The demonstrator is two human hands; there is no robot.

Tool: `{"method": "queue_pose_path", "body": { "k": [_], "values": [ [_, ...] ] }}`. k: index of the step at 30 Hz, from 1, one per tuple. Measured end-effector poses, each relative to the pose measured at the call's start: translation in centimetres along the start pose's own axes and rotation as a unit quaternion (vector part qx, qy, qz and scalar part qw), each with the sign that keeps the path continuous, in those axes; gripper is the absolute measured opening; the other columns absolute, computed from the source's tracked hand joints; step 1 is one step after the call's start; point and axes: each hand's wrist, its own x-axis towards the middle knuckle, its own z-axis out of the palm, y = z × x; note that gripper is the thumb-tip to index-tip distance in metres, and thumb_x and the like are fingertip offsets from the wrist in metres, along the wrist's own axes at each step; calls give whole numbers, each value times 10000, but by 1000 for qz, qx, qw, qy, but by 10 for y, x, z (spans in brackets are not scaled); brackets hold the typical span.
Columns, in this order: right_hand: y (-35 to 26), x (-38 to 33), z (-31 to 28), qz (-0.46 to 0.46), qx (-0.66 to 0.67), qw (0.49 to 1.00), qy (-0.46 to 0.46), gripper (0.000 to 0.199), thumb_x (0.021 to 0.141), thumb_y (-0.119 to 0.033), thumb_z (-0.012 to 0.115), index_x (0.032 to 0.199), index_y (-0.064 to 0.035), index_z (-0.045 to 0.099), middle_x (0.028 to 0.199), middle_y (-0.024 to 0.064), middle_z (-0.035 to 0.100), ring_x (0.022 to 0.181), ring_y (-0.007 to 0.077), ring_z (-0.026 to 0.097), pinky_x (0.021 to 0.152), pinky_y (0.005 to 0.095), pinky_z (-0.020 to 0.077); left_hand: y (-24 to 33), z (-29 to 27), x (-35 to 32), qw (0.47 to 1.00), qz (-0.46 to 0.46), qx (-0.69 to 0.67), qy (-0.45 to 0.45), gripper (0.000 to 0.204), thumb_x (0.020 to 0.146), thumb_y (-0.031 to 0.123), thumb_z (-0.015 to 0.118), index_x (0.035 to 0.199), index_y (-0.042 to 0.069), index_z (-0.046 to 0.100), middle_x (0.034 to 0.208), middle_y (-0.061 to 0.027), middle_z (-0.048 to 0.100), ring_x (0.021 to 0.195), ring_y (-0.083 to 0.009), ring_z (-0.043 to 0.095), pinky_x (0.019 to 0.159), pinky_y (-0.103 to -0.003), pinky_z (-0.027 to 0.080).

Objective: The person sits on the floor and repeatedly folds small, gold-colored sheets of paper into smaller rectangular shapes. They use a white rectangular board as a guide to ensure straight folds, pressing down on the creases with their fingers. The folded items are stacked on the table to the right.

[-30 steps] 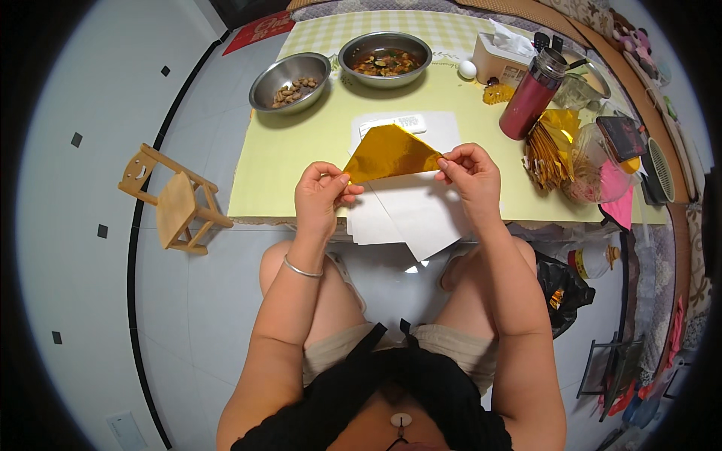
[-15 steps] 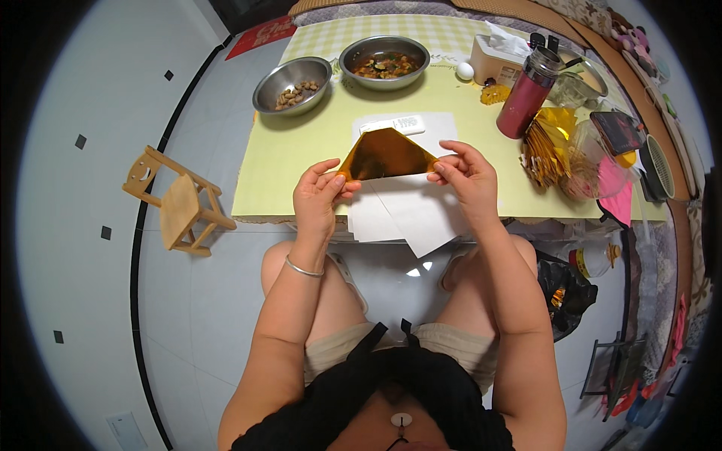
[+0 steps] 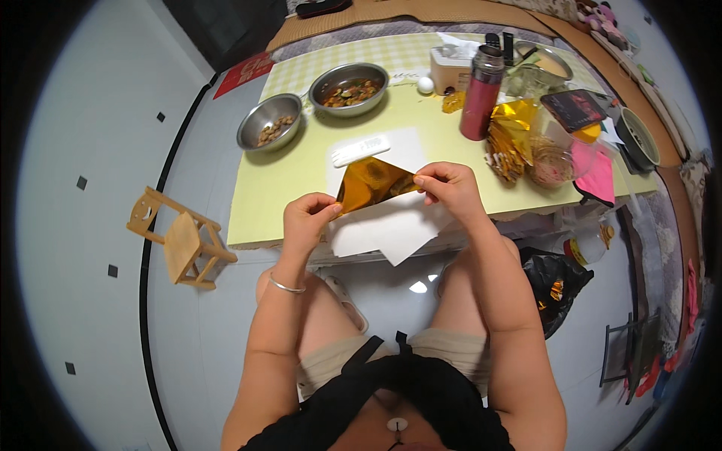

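A folded sheet of gold foil paper [image 3: 372, 184] is stretched between my hands over the table's near edge. My left hand [image 3: 307, 218] pinches its left lower corner between thumb and fingers. At the right corner, a little higher, my right hand [image 3: 450, 188] pinches it the same way. The foil has slanted sides and a shiny, slightly creased face. Below it lie white paper sheets [image 3: 398, 233], one corner jutting past the table edge. A white rectangular object [image 3: 361, 150] rests just behind the foil.
On the table [image 3: 271, 199] stand a bowl of nuts or similar pieces [image 3: 248, 133], a bowl of food in broth [image 3: 316, 96], a red bottle [image 3: 480, 101] and a stack of folded gold foil [image 3: 508, 146]. A small wooden chair [image 3: 184, 240] and black bag [image 3: 553, 289] are on the floor.
The view has turned, so the table sits tilted and further left. The foil now slants up to the right in the picture. Both hands keep their pinch on its corners.
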Motion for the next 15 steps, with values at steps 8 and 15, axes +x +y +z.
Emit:
{"method": "queue_pose_path", "body": {
  "k": [8,15],
  "values": [
    [2,3,-48,122,-49,991,37,313,1006,-236,536,1005,33,697,678,136,696,430,139,563,441,276,460,89,86,35,986,32,-135,-92,96,885,43,750,922,-5,676,709,-27,629,530,-68,495,466,-205,360],
    [1,-12,-19,161,-202,957,-133,269,947,-218,633,875,37,683,599,110,645,447,166,578,434,315,473,98,212,83,967,-114,-163,-161,95,904,66,712,889,-6,651,711,-64,654,497,-114,591,407,-237,425]
  ]
}}
